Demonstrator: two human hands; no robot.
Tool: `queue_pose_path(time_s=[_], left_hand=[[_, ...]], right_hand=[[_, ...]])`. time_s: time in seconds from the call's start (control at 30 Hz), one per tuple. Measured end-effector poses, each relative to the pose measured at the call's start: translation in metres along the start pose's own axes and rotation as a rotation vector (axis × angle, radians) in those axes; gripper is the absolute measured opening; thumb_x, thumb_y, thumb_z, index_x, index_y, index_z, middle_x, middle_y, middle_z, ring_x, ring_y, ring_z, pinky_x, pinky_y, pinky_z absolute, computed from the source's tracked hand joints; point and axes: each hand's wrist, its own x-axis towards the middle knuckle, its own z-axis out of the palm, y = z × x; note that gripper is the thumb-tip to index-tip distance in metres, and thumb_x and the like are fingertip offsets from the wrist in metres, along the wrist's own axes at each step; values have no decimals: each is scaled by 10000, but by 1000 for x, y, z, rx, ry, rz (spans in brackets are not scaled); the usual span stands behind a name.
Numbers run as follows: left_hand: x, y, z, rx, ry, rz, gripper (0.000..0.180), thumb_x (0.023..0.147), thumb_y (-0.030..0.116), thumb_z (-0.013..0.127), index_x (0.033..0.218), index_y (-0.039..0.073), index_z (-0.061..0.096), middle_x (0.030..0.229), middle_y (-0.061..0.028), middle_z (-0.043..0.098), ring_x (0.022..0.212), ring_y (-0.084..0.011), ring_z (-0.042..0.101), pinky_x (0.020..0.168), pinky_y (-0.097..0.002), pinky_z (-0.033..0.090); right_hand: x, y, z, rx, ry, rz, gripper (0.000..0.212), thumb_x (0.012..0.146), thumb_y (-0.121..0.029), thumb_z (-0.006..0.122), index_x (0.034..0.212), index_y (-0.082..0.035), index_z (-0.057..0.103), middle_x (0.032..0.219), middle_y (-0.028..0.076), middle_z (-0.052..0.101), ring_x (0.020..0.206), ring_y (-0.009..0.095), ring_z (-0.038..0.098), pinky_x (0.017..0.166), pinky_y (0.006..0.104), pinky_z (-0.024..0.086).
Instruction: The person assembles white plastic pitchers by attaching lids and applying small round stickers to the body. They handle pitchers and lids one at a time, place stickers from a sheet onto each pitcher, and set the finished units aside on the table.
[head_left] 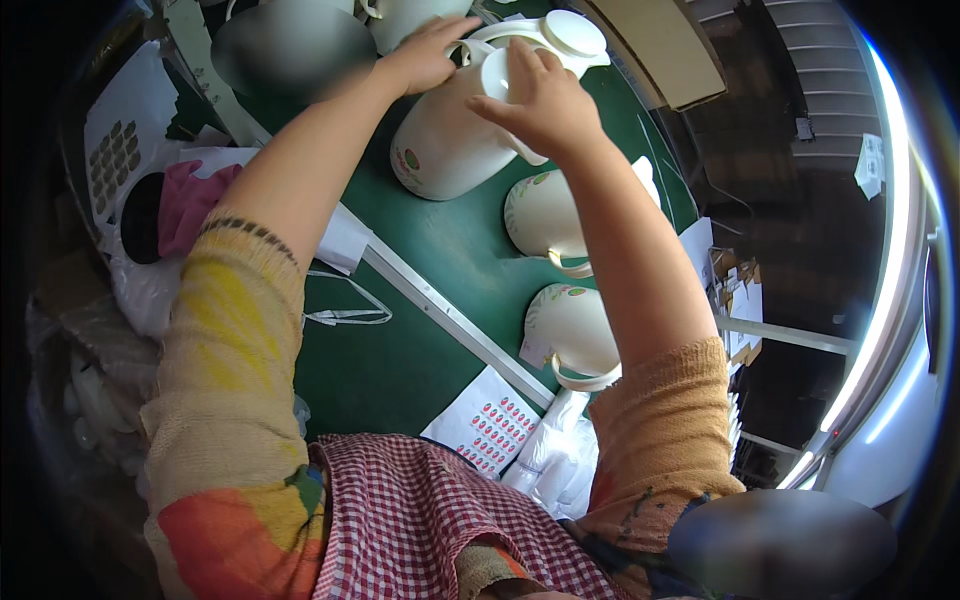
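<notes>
A white jug (pixel 440 150) with a small printed decal near its base leans on the green table, its upper end between my two hands. My left hand (pixel 428 58) is at the far side of its top, fingers stretched out. My right hand (pixel 548 103) lies over the top with thumb and fingers spread, partly hiding the rim and handle. Just beyond my right fingers is another white jug with a round lid (pixel 574 34). Two more white jugs with floral prints, an upper one (pixel 543 212) and a lower one (pixel 572 325), lie beside my right forearm.
A metal strip (pixel 450 320) crosses the green table (pixel 350 385). Near me are a sheet of red-and-green stickers (pixel 493 425) and rolled clear plastic (pixel 548 440). At left lie a pink cloth (pixel 195 205) and another sticker sheet (pixel 115 160). A cardboard box (pixel 655 50) stands far right.
</notes>
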Motion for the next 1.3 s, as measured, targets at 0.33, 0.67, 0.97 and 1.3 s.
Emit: queue_pose_path(time_s=[0.33,0.67,0.97,1.3], left_hand=[[-106,75,-12,-358,-271,-111,646,729,153,747,1321,38,515,1189,-150,638,1046,-244,636,938,-339,476],[-138,89,15,-193,24,-172,543,707,321,777,1197,148,618,1058,-123,676,922,-325,657,785,-407,543],[-138,93,13,-218,39,-156,563,694,311,798,1197,132,619,1119,-95,667,938,-318,659,808,-387,541],[-138,98,10,-238,-7,-191,576,682,281,801,1203,132,609,1113,-104,667,946,-321,657,817,-389,543]], right_hand=[[-44,38,-22,198,-155,-345,792,699,-493,673,1374,-150,440,1286,201,458,1111,414,489,955,466,434],[-66,13,-18,-31,-159,-243,803,782,-507,607,1438,-117,357,1330,258,410,1133,442,470,959,491,422],[-79,24,-30,211,-288,-106,901,821,-585,590,1475,-53,271,1493,276,251,1383,429,261,1089,486,266],[-73,31,-42,218,-75,-57,849,908,-694,293,1389,-7,420,1099,242,631,1108,362,566,994,455,337]])
